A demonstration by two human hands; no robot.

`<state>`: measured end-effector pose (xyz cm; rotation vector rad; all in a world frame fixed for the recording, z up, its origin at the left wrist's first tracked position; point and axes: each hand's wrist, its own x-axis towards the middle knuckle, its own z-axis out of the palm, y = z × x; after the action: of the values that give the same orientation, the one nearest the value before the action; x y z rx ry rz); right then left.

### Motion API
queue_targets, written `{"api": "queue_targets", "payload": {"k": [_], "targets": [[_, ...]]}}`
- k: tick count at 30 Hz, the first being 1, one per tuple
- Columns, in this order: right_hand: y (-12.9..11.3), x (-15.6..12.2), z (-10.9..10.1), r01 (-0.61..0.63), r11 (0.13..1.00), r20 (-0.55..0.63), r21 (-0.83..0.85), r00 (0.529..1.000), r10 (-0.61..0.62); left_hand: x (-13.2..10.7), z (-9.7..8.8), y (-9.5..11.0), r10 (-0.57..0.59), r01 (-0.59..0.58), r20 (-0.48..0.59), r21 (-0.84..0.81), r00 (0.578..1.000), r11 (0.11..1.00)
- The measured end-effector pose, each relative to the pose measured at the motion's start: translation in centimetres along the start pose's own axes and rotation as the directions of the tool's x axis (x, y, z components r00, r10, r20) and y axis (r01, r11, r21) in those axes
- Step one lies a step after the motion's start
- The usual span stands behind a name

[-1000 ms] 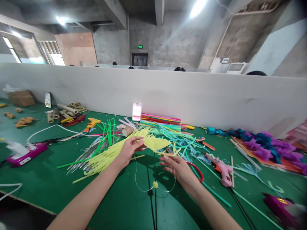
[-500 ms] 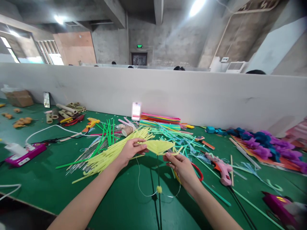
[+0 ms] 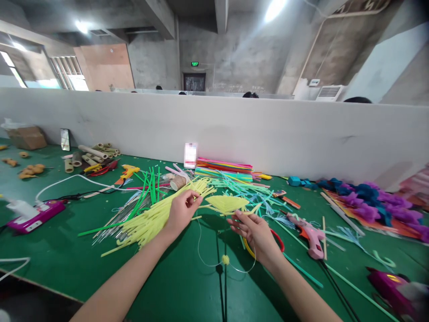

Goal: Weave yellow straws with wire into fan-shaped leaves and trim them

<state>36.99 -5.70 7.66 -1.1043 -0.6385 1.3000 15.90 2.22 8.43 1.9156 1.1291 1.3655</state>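
My left hand (image 3: 182,209) pinches the left tip of a yellow fan-shaped piece (image 3: 226,204) made of pipe cleaners, held just above the green table (image 3: 174,277). My right hand (image 3: 253,230) pinches a yellow pipe cleaner at the fan's lower right edge. A thin clear wire loop (image 3: 214,261) hangs below the fan. A small yellow ball (image 3: 225,259) sits on a black stick (image 3: 225,286) lying toward me. A heap of yellow pipe cleaners (image 3: 147,221) lies under my left wrist.
Green and teal pipe cleaners (image 3: 248,192) are strewn behind the hands. A pink glue gun (image 3: 311,239) lies at right, a yellow one (image 3: 127,172) at back left. A magenta power strip (image 3: 33,214) sits far left, purple-blue fuzzy pieces (image 3: 372,203) far right. A white partition (image 3: 234,134) bounds the table.
My left hand slid back along the fan to its left tip. The right hand rose from the table and pinched the fan's lower right edge.
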Motion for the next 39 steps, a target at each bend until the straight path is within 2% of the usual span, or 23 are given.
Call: {"api": "queue_targets", "payload": {"k": [2,5,8,10,12,14,16,19,21,23,26,28,29,31,32,34,35,37,39], "targets": [[0.1,0.1,0.0,-0.01,1.0,-0.004,-0.002,1.0,0.01,-0.8,0.5,1.0,0.033,-0.038,0.108,0.047,0.994,0.998],[0.3,0.0,0.1,-0.001,1.0,-0.003,-0.018,1.0,0.001,-2.1,1.5,1.9,0.03,-0.05,0.29,0.061,0.956,0.997],[0.5,-0.1,0.3,0.029,0.999,0.03,-0.046,0.999,-0.027,-2.9,2.5,1.9,-0.122,0.12,0.42,0.031,0.899,0.992],[0.7,-0.2,0.4,0.057,0.995,0.054,-0.08,0.997,-0.052,-3.0,3.0,1.6,-0.193,0.247,0.474,-0.054,0.859,0.967],[0.8,-0.3,0.5,0.085,0.989,0.064,-0.119,0.995,-0.078,-2.9,3.3,1.6,-0.224,0.359,0.504,-0.189,0.834,0.914],[0.7,-0.4,0.6,0.113,0.982,0.071,-0.153,0.992,-0.104,-2.9,3.5,1.9,-0.246,0.471,0.53,-0.343,0.811,0.813],[0.6,-0.6,0.8,0.141,0.975,0.091,-0.174,0.988,-0.127,-2.9,3.7,2.5,-0.281,0.583,0.562,-0.478,0.778,0.657],[0.5,-0.8,1.0,0.17,0.965,0.128,-0.199,0.981,-0.146,-3.2,4.2,3.1,-0.368,0.692,0.587,-0.576,0.721,0.436],[0.6,-0.8,1.2,0.211,0.952,0.132,-0.222,0.974,-0.185,-3.6,4.5,3.2,-0.402,0.694,0.567,-0.607,0.72,0.387],[0.9,-0.9,1.4,0.287,0.927,0.089,-0.243,0.958,-0.273,-3.9,4.7,3.3,-0.401,0.669,0.539,-0.644,0.741,0.37],[1.4,-0.7,1.5,0.436,0.853,-0.05,-0.287,0.883,-0.468,-4.1,4.9,3.2,-0.41,0.643,0.505,-0.68,0.759,0.352],[1.4,-0.7,1.5,0.538,0.737,-0.095,-0.409,0.778,-0.621,-4.1,4.9,3.2,-0.426,0.636,0.486,-0.68,0.763,0.365],[1.3,-0.8,1.4,0.575,0.64,-0.067,-0.51,0.715,-0.695,-4.1,4.8,3.1,-0.43,0.633,0.478,-0.678,0.766,0.374],[0.9,-1.1,1.3,0.585,0.371,0.081,-0.721,0.603,-0.794,-4.1,4.8,3.1,-0.433,0.633,0.474,-0.675,0.766,0.379],[0.6,-1.4,1.2,0.563,0.221,0.176,-0.796,0.565,-0.806,-4.1,4.8,3.1,-0.435,0.635,0.476,-0.676,0.764,0.375],[0.2,-1.9,1.1,0.512,-0.032,0.342,-0.858,0.524,-0.78,-4.2,4.7,3.2,-0.434,0.64,0.483,-0.674,0.76,0.37],[0.1,-2.1,1.1,0.496,-0.12,0.403,-0.86,0.516,-0.756,-4.2,4.7,3.3,-0.428,0.643,0.49,-0.67,0.759,0.372],[0.1,-2.3,1.1,0.483,-0.225,0.483,-0.846,0.515,-0.708,-4.3,4.8,3.3,-0.412,0.647,0.505,-0.661,0.758,0.38],[0.2,-2.3,1.1,0.476,-0.262,0.514,-0.839,0.537,-0.67,-4.6,5.0,3.3,-0.407,0.649,0.512,-0.667,0.756,0.365]]}}
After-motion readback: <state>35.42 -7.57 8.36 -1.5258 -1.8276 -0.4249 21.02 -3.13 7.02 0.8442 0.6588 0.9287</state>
